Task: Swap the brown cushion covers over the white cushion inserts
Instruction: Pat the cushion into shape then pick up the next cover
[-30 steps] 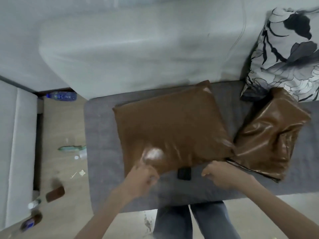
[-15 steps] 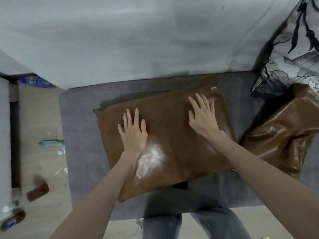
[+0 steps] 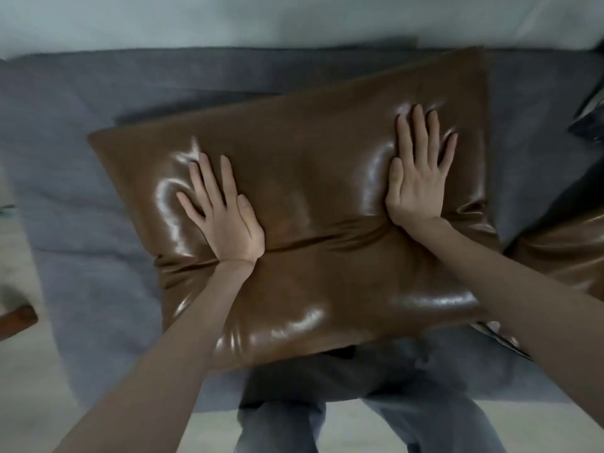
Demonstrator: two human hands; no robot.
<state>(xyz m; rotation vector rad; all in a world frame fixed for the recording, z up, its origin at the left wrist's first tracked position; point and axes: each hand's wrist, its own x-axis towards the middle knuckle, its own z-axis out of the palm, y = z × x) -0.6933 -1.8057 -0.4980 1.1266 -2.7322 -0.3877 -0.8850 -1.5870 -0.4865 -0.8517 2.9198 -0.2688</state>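
Nearest the camera: the person's jeans-clad legs (image 3: 369, 416) at bottom centre, pushed up against the near edge of the grey seat cushion (image 3: 81, 197). Both bare forearms reach forward over that edge. The brown cushion (image 3: 304, 204) lies flat on the grey seat, slightly rotated, its near edge overhanging toward the legs and its far right corner near the pale backrest (image 3: 294, 18). Left hand (image 3: 225, 214) is flat on the cushion's left half, fingers straight and spread, palm heel pressed down, gripping nothing. Right hand (image 3: 418, 174) is flat on the right half, a bit farther back, fingers straight and spread, also pressing and gripping nothing. A crease runs across the glossy cover between the 2 wrists, with dents and highlights around both palms. No white insert shows anywhere on this cushion; cover looks fully on. At the right edge a 2nd brown cushion (image 3: 562, 256) is partly in frame, touching or just beside the 1st; can't tell which. Past it, far right, a dark patterned cushion (image 3: 588, 122) just enters frame. Left edge: pale floor (image 3: 19, 371) with a brown object (image 3: 16, 318), blurred.
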